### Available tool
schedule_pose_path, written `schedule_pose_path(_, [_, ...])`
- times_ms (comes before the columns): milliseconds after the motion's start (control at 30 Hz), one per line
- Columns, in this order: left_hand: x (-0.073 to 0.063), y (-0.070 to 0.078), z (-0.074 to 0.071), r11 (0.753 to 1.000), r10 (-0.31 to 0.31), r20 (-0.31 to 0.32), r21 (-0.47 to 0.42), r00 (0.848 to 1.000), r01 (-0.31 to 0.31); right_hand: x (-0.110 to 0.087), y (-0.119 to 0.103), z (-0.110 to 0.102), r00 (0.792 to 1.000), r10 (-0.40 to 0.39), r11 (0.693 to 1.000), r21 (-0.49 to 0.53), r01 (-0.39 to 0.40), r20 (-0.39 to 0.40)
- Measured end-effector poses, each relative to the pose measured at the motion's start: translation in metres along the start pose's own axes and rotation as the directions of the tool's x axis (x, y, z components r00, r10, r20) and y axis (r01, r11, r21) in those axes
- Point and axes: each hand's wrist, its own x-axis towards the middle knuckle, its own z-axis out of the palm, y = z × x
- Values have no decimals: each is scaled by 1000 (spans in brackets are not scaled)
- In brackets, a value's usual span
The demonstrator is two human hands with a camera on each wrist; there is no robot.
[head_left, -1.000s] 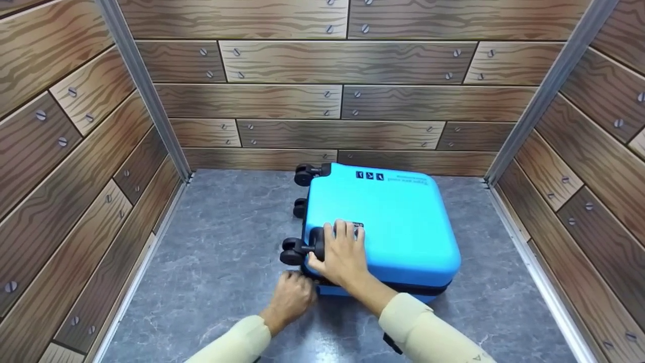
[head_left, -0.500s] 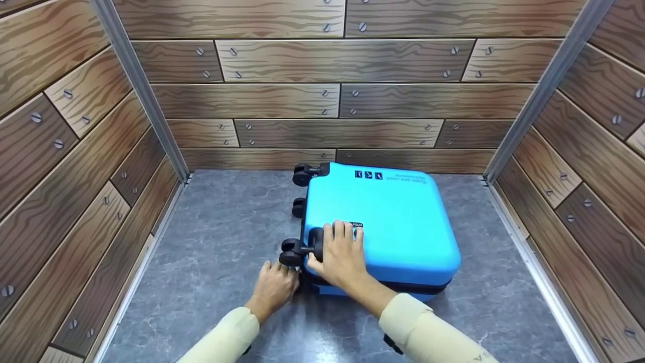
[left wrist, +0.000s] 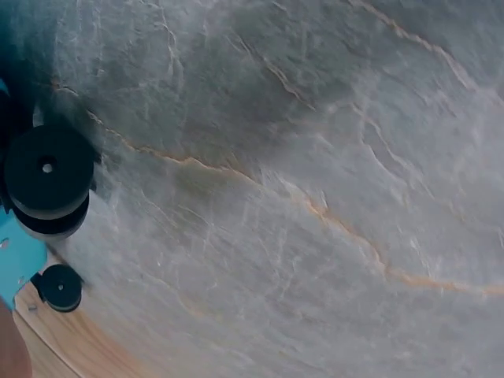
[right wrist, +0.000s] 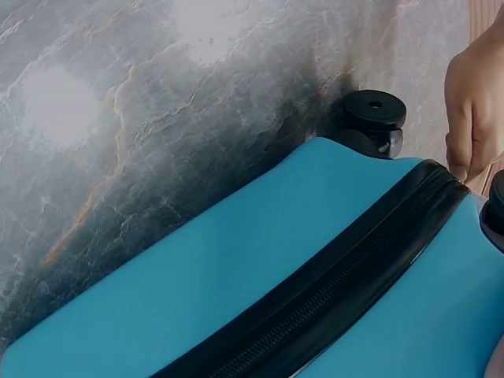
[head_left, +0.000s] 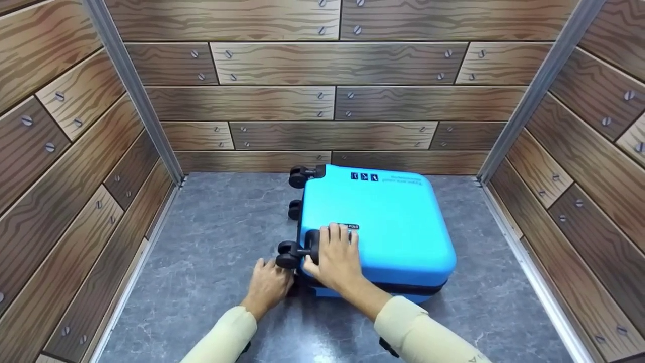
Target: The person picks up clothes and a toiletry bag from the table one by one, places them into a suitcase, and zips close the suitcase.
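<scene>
A bright blue hard-shell suitcase (head_left: 398, 217) lies flat on the floor with its black wheels (head_left: 288, 254) facing left. My right hand (head_left: 338, 257) rests on the top shell by the near wheel, fingers spread and thumb toward the edge. Low at the near left corner, my left hand (head_left: 268, 285) has its fingers curled at the seam. The right wrist view has this left hand (right wrist: 477, 110) at the end of the black zipper (right wrist: 315, 287), between two wheels. It pinches the zipper pull, which its fingers hide.
Grey marbled floor (head_left: 216, 227) surrounds the suitcase. Wood-patterned walls (head_left: 282, 103) with metal corner strips (head_left: 132, 85) stand at the back, left and right. In the left wrist view, a black wheel (left wrist: 49, 169) shows at the left edge.
My left hand has moved left along the seam, from the near side round to the wheel-side corner. My right hand stays on the shell, and the suitcase keeps its place.
</scene>
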Motion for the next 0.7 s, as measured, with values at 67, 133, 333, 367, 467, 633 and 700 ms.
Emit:
schedule_pose_path(67, [1,1,-1,1000,-20,-3,0,1000,20,0,0,0,1000,4,1000,0,-4,-4])
schedule_pose_path(133, [2,3,-1,999,-38,-6,4,999,38,0,-1,-1,1000,7,1000,-4,-7,-4])
schedule_pose_path(333, [5,2,-4,996,-86,62,27,994,85,0,-2,-1,1000,9,1000,11,-9,10])
schedule_pose_path(367, [6,1,-4,996,-90,82,27,993,88,0,-2,-1,1000,9,1000,13,-9,14])
schedule_pose_path(467, [8,-1,-1,996,-94,124,12,988,93,-1,-2,-1,1000,12,1000,12,-12,28])
schedule_pose_path(633, [14,-6,10,992,-117,74,-44,990,121,-1,0,-1,1000,15,1000,-14,-15,16])
schedule_pose_path(700, [16,-9,13,989,-129,59,-62,990,132,-1,-1,-1,1000,10,1000,-21,-10,9])
